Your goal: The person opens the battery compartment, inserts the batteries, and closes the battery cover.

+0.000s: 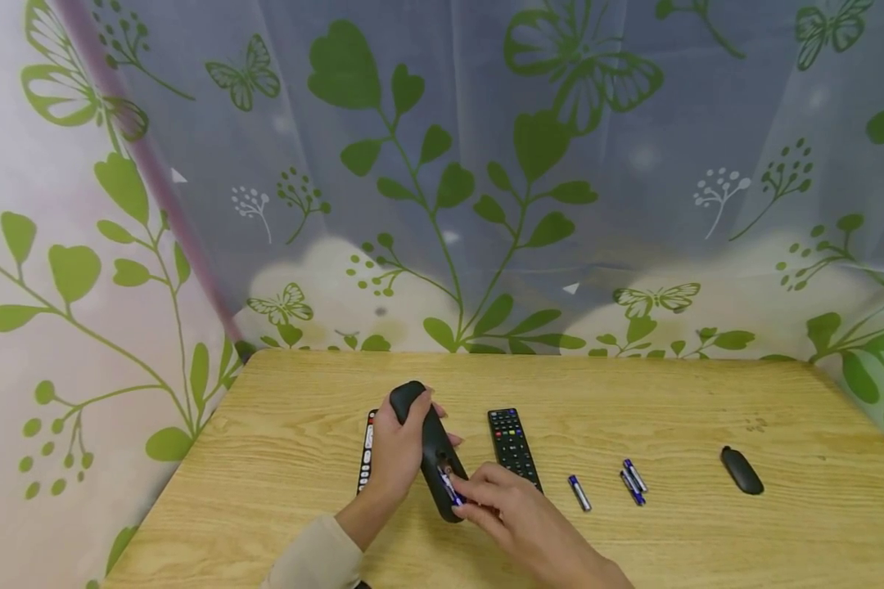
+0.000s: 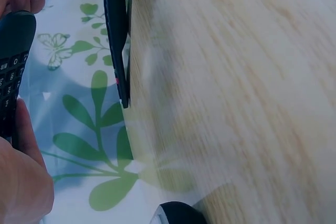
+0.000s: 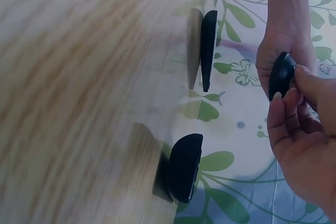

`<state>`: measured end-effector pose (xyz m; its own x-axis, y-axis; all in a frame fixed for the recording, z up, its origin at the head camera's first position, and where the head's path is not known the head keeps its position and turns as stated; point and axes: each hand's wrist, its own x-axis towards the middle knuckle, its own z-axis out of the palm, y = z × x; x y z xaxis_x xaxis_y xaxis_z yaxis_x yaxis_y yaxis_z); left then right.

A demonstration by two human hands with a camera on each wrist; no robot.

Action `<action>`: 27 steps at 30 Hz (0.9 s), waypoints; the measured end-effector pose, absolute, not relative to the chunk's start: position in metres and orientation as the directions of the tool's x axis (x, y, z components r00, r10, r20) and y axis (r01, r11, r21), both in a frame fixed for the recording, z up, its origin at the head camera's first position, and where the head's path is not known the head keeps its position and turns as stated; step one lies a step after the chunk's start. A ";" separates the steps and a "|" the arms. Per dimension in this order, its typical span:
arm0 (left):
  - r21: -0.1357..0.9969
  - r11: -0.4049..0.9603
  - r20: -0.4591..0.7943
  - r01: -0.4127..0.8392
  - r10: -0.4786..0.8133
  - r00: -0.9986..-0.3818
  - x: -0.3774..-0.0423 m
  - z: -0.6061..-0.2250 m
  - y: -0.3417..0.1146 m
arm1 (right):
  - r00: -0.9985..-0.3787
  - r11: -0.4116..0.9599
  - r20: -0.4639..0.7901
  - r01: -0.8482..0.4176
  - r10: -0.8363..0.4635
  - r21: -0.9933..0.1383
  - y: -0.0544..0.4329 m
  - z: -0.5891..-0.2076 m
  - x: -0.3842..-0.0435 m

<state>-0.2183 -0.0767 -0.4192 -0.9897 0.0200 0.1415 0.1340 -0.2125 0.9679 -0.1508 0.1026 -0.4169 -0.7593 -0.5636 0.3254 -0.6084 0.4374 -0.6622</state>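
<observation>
My left hand (image 1: 398,446) grips a black remote control (image 1: 430,433), held tilted above the table with its back toward me. Its open battery compartment shows near the lower end, with a blue-and-silver battery (image 1: 449,484) in it. The fingertips of my right hand (image 1: 516,515) pinch at this battery, partly covering the compartment. In the left wrist view, the button side of the remote (image 2: 11,72) faces the camera. In the right wrist view, my right thumb and fingers (image 3: 283,124) meet around the remote's end (image 3: 282,74).
Behind my left hand lies a remote with white buttons (image 1: 367,450). Another black remote (image 1: 511,442) lies beyond my right hand. To the right are a single battery (image 1: 579,493), several batteries together (image 1: 633,481) and a small black oval cover (image 1: 741,470). A patterned curtain (image 1: 486,204) hangs behind the table.
</observation>
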 end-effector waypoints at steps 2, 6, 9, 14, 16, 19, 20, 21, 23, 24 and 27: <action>0.967 -0.216 0.140 0.133 0.019 -0.990 -0.218 -0.419 -0.076 | -0.758 0.433 0.340 -0.614 -0.557 -0.660 0.102 -0.418 -0.151; 0.963 -0.231 0.144 0.137 0.012 -0.990 -0.218 -0.418 -0.076 | -0.743 0.432 0.398 -0.649 -0.539 -0.626 0.100 -0.420 -0.152; 0.962 -0.234 0.146 0.140 0.006 -0.989 -0.218 -0.419 -0.076 | -0.755 0.430 0.409 -0.638 -0.512 -0.639 0.099 -0.422 -0.152; 0.962 -0.234 0.145 0.143 -0.007 -0.989 -0.218 -0.419 -0.076 | -0.806 0.409 0.391 -0.571 -0.445 -0.712 0.097 -0.426 -0.152; 0.959 -0.243 0.145 0.143 -0.010 -0.989 -0.217 -0.418 -0.076 | -0.824 0.398 0.384 -0.545 -0.416 -0.738 0.096 -0.427 -0.152; 0.956 -0.256 0.146 0.144 -0.012 -0.989 -0.217 -0.416 -0.075 | -0.856 0.369 0.343 -0.485 -0.388 -0.793 0.095 -0.428 -0.152; 0.956 -0.256 0.146 0.144 -0.012 -0.989 -0.217 -0.416 -0.075 | -0.868 0.349 0.314 -0.451 -0.384 -0.821 0.095 -0.427 -0.152; 0.956 -0.256 0.147 0.145 -0.011 -0.989 -0.217 -0.415 -0.075 | -0.879 0.319 0.284 -0.415 -0.383 -0.852 0.095 -0.427 -0.152; 0.956 -0.254 0.149 0.147 -0.013 -0.989 -0.217 -0.413 -0.075 | -0.895 0.253 0.229 -0.340 -0.384 -0.906 0.094 -0.427 -0.152; 0.957 -0.252 0.148 0.147 -0.012 -0.989 -0.217 -0.413 -0.075 | -0.900 0.216 0.209 -0.307 -0.383 -0.927 0.093 -0.427 -0.152; 0.957 -0.253 0.142 0.141 -0.014 -0.990 -0.216 -0.412 -0.074 | -0.917 0.131 0.161 -0.222 -0.366 -0.966 0.092 -0.428 -0.152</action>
